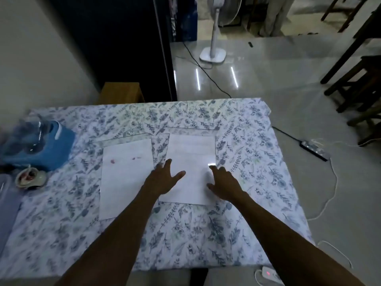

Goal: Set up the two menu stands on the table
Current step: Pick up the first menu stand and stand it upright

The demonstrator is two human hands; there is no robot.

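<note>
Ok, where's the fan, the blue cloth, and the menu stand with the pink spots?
fan [212, 55]: head view, on its white base on the floor.
blue cloth [59, 147]: head view, on its right part, left side of the table.
menu stand with pink spots [125, 178]: head view, middle of the flat left sheet.

Looks like a home: flowered cloth on the table [206, 234] under the hands, pedestal fan [213, 38] and wooden stools [358, 83] beyond on tiled floor.

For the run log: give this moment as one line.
left hand, right hand open on right menu stand | left menu stand flat, untouched
</note>
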